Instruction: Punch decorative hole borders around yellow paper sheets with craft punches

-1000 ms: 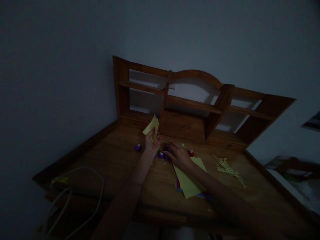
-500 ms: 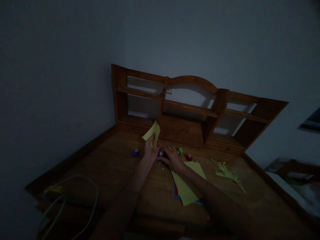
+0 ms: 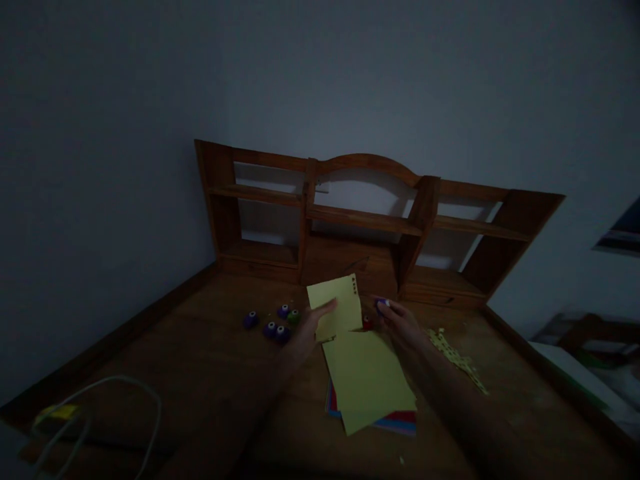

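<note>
My left hand [image 3: 306, 335] is closed on a yellow sheet of paper [image 3: 330, 298], its thumb lying over the front. Several small dark cut-outs run down the sheet's right edge. To the right of it, my right hand [image 3: 404, 328] grips a small purple craft punch [image 3: 383, 305], held apart from the paper. A red punch [image 3: 367, 323] sits on the desk between the hands, partly hidden. Left of my left hand stand several more punches, among them a purple punch [image 3: 251, 319] and a green punch [image 3: 293, 316].
A stack of coloured paper with a yellow sheet [image 3: 373, 380] on top lies in front of me. Punched yellow strips [image 3: 457, 357] are heaped at the right. A wooden shelf unit [image 3: 363, 213] backs the desk. A white cable [image 3: 155, 400] loops at the left front.
My hands have moved apart. The paper has turned flatter towards me, and my right hand has moved right, now with a purple punch in it. The view has shifted slightly.
</note>
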{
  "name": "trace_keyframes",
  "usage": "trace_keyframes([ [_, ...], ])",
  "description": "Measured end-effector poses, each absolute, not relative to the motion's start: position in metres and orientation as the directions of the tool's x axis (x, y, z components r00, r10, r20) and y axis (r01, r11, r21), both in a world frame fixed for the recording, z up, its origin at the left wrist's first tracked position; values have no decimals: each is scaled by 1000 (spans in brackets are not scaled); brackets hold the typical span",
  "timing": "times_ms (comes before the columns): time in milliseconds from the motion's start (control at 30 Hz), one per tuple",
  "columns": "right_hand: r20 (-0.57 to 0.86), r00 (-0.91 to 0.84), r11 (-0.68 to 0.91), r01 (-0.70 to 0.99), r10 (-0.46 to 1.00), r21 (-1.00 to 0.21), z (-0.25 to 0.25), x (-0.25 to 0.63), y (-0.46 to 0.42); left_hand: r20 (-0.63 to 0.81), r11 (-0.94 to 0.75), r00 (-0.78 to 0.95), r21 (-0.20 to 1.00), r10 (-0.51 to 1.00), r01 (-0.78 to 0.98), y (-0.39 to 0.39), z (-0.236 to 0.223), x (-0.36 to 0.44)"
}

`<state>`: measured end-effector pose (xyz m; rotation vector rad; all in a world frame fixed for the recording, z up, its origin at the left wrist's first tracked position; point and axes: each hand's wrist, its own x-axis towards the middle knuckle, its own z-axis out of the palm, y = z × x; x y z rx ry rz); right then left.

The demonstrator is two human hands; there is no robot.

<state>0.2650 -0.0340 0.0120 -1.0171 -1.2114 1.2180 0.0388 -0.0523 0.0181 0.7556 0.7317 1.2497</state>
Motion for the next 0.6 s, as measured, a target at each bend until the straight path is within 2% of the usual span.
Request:
trace_keyframes([
  [100, 103, -34, 91, -249, 994, -964, -8, 289, -34, -5, 87, 223, 930, 975, -358, -58, 15, 47],
  [300, 27, -74, 5, -278, 997, -961, -21, 295, -34, -100, 108, 176, 993, 979, -37, -49, 1, 53],
  [400, 37, -162, -29, -386, 986, -922, -14, 289, -40, -128, 124, 153, 992, 980, 34, -45, -8, 54],
  [600, 74, -179, -21, -478, 981, -878, 3, 280, -57, -90, 85, 171, 996, 981, 34, -48, -10, 52],
])
